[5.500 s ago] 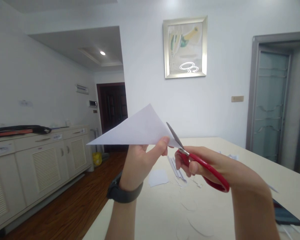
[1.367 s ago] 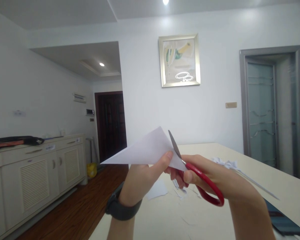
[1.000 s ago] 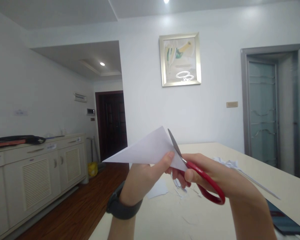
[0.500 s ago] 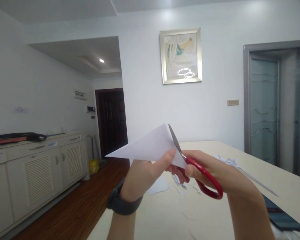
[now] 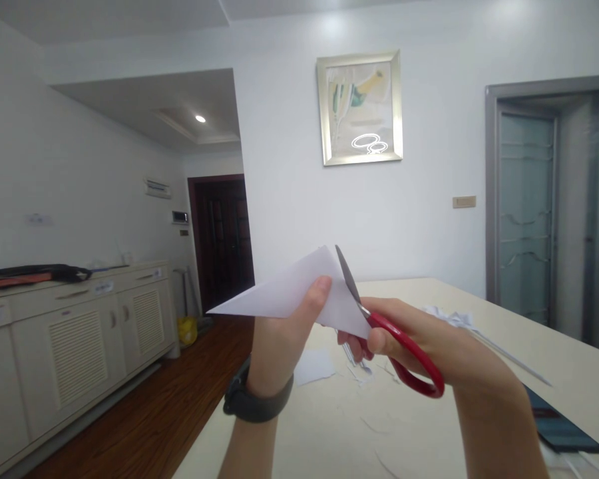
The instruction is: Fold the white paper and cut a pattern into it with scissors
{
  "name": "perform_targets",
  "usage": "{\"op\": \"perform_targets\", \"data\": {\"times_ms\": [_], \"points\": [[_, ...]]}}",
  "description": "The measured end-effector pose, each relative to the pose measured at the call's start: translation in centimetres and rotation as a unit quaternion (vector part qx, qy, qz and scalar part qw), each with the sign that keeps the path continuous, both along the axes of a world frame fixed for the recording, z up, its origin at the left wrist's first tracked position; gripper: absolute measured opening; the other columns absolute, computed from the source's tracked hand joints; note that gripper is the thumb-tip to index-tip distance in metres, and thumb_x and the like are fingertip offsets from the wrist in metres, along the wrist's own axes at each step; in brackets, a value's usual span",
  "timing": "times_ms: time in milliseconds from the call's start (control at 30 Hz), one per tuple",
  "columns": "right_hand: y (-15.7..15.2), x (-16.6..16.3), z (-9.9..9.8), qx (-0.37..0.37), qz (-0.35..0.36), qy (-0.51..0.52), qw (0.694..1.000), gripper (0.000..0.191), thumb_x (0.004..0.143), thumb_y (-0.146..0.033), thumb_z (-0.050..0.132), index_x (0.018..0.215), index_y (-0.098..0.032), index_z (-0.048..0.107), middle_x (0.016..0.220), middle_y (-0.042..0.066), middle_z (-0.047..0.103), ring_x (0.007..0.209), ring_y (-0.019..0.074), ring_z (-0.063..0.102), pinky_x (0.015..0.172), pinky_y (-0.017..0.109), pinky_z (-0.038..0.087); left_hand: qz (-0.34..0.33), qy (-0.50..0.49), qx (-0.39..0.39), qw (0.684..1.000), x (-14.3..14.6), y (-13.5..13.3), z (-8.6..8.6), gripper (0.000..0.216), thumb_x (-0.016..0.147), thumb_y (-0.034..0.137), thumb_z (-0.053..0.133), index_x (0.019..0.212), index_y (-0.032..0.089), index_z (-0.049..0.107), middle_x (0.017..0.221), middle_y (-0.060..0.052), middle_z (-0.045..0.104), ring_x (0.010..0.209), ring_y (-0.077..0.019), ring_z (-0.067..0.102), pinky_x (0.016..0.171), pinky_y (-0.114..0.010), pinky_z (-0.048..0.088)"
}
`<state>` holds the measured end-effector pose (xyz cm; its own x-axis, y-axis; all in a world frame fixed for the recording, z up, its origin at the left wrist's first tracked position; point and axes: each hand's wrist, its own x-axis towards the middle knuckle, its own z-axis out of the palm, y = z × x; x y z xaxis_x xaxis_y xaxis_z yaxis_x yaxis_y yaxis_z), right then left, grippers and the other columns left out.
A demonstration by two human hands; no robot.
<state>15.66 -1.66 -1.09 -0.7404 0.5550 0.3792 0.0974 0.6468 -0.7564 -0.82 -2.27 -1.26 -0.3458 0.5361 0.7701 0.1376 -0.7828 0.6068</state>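
A folded white sheet of paper [image 5: 274,293], pointed at its left end, is pinched in my left hand [image 5: 292,332], thumb on top and the other fingers hidden beneath. My right hand [image 5: 409,332] grips red-handled scissors [image 5: 404,346]. Their upper blade slants up and left along the paper's right edge, and the lower blade is hidden behind the paper. The paper's lower right corner meets the scissors near the pivot, close to my right thumb. Both hands are above the table.
On the cream table [image 5: 404,439] lie a flat piece of white paper [image 5: 315,367], thin paper scraps [image 5: 374,426], a crumpled white paper piece with a long thin stem [image 5: 449,317], and a dark flat device [image 5: 564,422] beside my right forearm. A cabinet [image 5: 80,352] stands left.
My left thumb has shifted up and left on the paper, and my left wrist has turned more upright. The scissors have stayed almost in place at the paper's right edge.
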Motion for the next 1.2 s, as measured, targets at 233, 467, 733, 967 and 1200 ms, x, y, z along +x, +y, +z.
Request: {"op": "perform_targets", "data": {"times_ms": [233,467,733,967,1200], "points": [[-0.1,0.0,0.0,0.014,0.005,0.003,1.000,0.049,0.085,-0.065,0.044,0.093,-0.018,0.055,0.084,0.002,0.053,0.072,0.0138,0.046,0.065,0.025,0.038,0.022,0.031,-0.030,0.999,0.0,-0.8,0.2,0.015,0.070,0.029,0.068,0.065,0.021,0.057,0.055,0.003,0.061,0.052,-0.0145,0.060,0.049,-0.024,0.050],[-0.1,-0.3,0.1,-0.028,0.033,0.025,0.999,0.046,0.089,-0.060,0.044,0.085,-0.015,0.053,0.079,0.002,0.052,0.071,0.0137,0.048,0.070,0.027,0.042,0.041,0.024,-0.006,0.999,0.0,-0.5,0.2,0.024,0.071,0.029,0.068,0.055,0.021,0.052,0.052,0.004,0.053,0.049,-0.0120,0.051,0.046,-0.023,0.044],[-0.4,-0.3,0.1,0.035,-0.011,0.015,0.999,0.051,0.086,-0.066,0.042,0.093,-0.017,0.055,0.085,0.004,0.054,0.074,0.0148,0.046,0.065,0.026,0.038,-0.056,0.091,-0.012,0.994,0.5,-1.5,0.7,0.033,0.081,0.031,0.059,0.050,0.022,0.053,0.039,0.003,0.054,0.036,-0.0134,0.053,0.036,-0.024,0.044],[-0.2,-0.6,-0.2,0.017,0.020,0.038,0.999,0.047,0.091,-0.060,0.040,0.087,-0.016,0.055,0.082,0.004,0.054,0.075,0.0159,0.051,0.070,0.029,0.042,-0.060,0.097,0.023,0.993,-0.6,-0.2,0.0,0.031,0.081,0.032,0.063,0.052,0.021,0.055,0.045,0.005,0.058,0.041,-0.0118,0.056,0.039,-0.021,0.046],[-0.2,-0.7,-0.2,0.028,0.017,0.030,0.999,0.044,0.092,-0.059,0.039,0.086,-0.017,0.053,0.082,0.003,0.053,0.074,0.0146,0.049,0.070,0.028,0.042,-0.111,0.047,0.014,0.993,0.3,-0.8,0.4,0.035,0.079,0.026,0.062,0.046,0.021,0.052,0.037,0.004,0.053,0.033,-0.0114,0.051,0.034,-0.022,0.039]]}}
